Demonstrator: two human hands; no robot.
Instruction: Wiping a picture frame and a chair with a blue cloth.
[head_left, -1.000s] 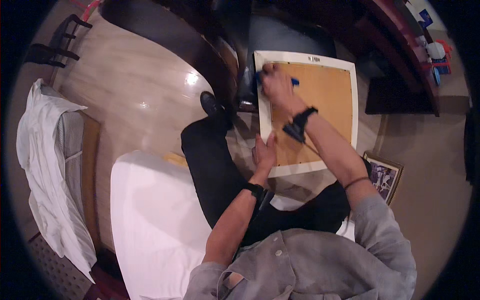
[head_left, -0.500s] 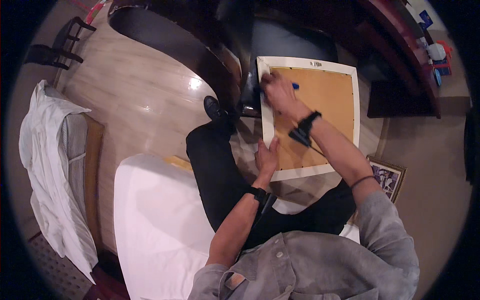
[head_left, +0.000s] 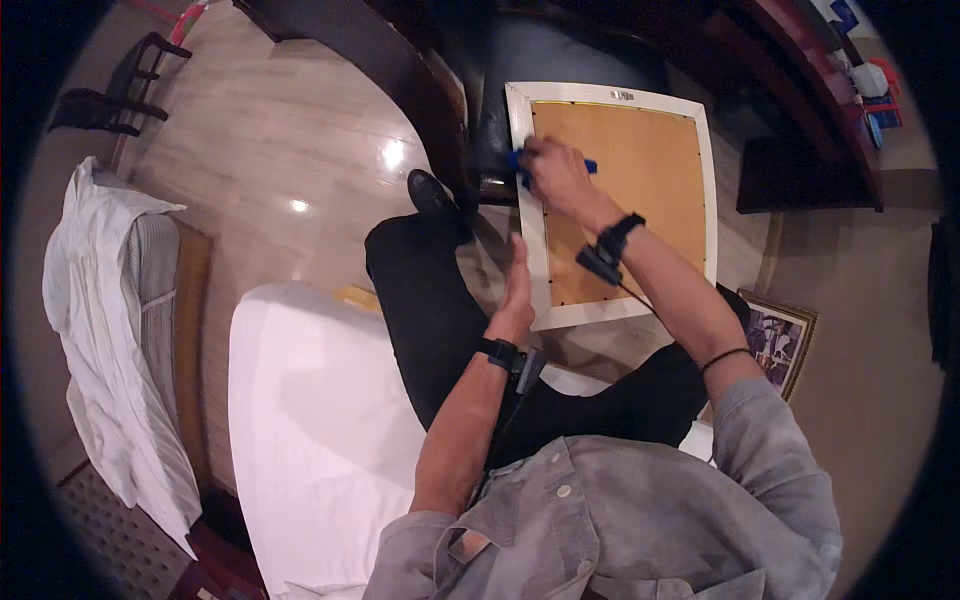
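Our right hand [head_left: 562,184] is gripping a blue object [head_left: 589,166] over the white-edged frame [head_left: 645,190] beneath; our left hand [head_left: 515,295], apart, is standing unclenched by the frame's edge.

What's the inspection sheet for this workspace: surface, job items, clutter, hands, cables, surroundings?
Surface: black surface, partly hidden behind the white frame.
Job items: white frame, back facing up, tan backing board; blue tool, mostly covered.
Clutter: framed picture at right.
Hands: right hand grips the blue tool over the frame's left side; left hand open at that edge, contact unclear.
Cables: thin dark cable at right wrist.
Surroundings: white sheet over striped mattress, wood-look floor.
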